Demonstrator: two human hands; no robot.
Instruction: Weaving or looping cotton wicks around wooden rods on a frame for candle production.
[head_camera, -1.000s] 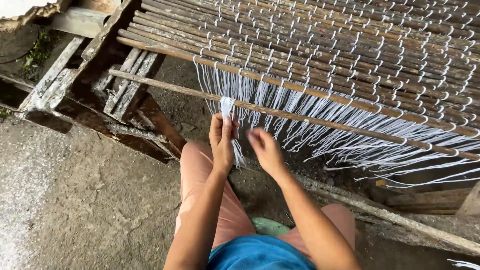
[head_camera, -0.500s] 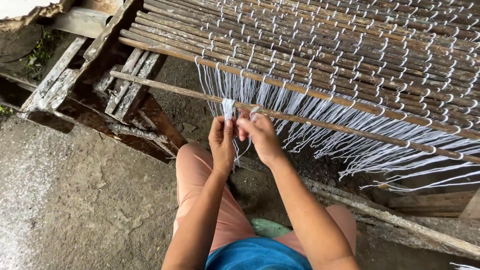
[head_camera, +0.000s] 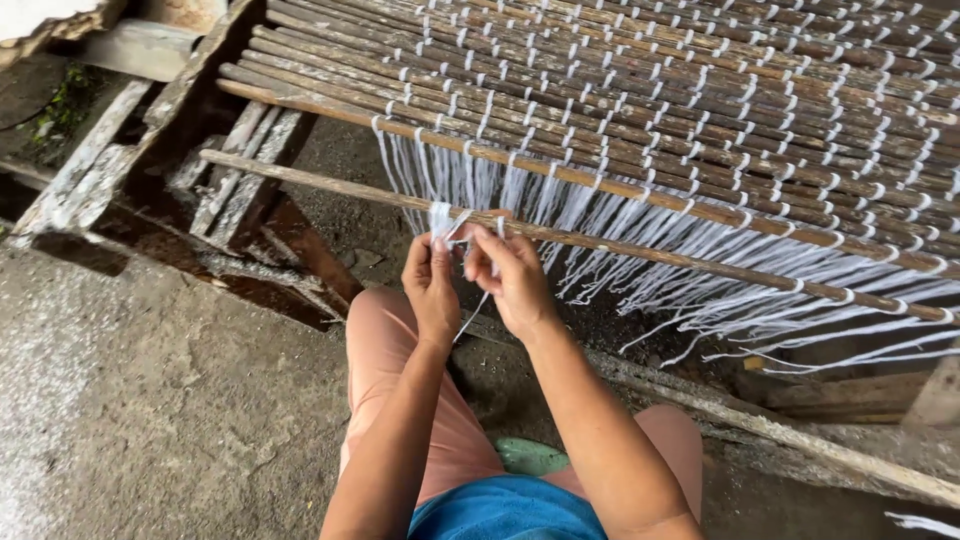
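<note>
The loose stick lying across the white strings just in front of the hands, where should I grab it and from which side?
Probably grip the loose stick at its bare left end, coming from above. That end juts clear of the white strings, while farther right the strings cross it and both hands, left hand and right hand, are pinching strands there.

we have brought our right hand (head_camera: 512, 280) in from apart to meet our left hand (head_camera: 432, 290), both now pinching the white strings (head_camera: 442, 218).
</note>
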